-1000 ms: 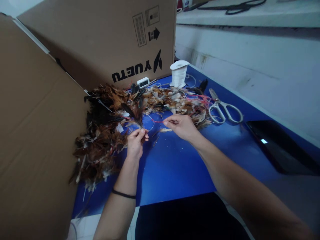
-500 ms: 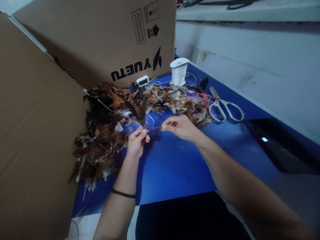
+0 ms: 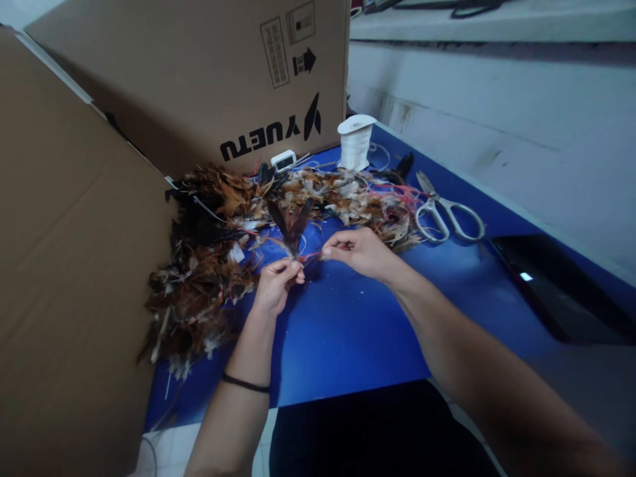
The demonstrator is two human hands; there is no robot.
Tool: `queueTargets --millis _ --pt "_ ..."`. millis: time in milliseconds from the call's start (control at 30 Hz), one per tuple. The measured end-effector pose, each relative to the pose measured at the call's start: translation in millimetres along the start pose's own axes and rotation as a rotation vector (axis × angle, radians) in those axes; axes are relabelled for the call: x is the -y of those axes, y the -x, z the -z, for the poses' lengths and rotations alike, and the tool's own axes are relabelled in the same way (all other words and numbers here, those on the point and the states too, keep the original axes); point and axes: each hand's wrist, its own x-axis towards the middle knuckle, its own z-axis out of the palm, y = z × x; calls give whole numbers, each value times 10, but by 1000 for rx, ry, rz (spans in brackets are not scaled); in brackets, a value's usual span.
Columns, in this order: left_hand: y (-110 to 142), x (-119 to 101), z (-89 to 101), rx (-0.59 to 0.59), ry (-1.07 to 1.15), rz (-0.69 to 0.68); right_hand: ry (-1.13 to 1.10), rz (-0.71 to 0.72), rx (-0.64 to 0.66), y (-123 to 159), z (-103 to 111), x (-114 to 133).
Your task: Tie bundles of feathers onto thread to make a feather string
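My left hand (image 3: pixel 279 281) pinches a small bunch of dark brown feathers (image 3: pixel 292 225) by the quill ends, tips pointing up and away from me. My right hand (image 3: pixel 358 252), just to the right, is closed on a thin red string (image 3: pixel 312 255). That string stretches across the short gap to the base of the bunch. Behind both hands, loose brown, black and white feathers (image 3: pixel 199 285) lie heaped in an arc. More red string (image 3: pixel 397 192) lies among the feathers at the right end of the heap.
Metal scissors (image 3: pixel 450 215) lie partly spread at the right, with a black tablet or phone (image 3: pixel 561 285) nearer me. A white spool (image 3: pixel 356 142) and a small white digital device (image 3: pixel 283 161) stand behind the feathers. Large cardboard (image 3: pixel 189 73) walls off the blue table (image 3: pixel 348 338) at back and left.
My left hand has shifted slightly right with the feather bunch, narrowing the gap to my right hand. My right hand has stayed nearly still.
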Motion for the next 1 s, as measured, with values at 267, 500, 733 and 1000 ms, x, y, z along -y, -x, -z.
queueTargets --millis 267,500,733,1000 --pt "-48 65 31 -88 -84 -55 29 -35 -20 -10 4 -32" --pt "-14 61 17 -247 -820 -457 283 138 39 97 -17 141" --pt "108 62 -86 -105 -1078 -619 621 560 12 179 -84 244" --pt "109 44 -69 253 -1177 -901 300 414 21 -115 78 50"
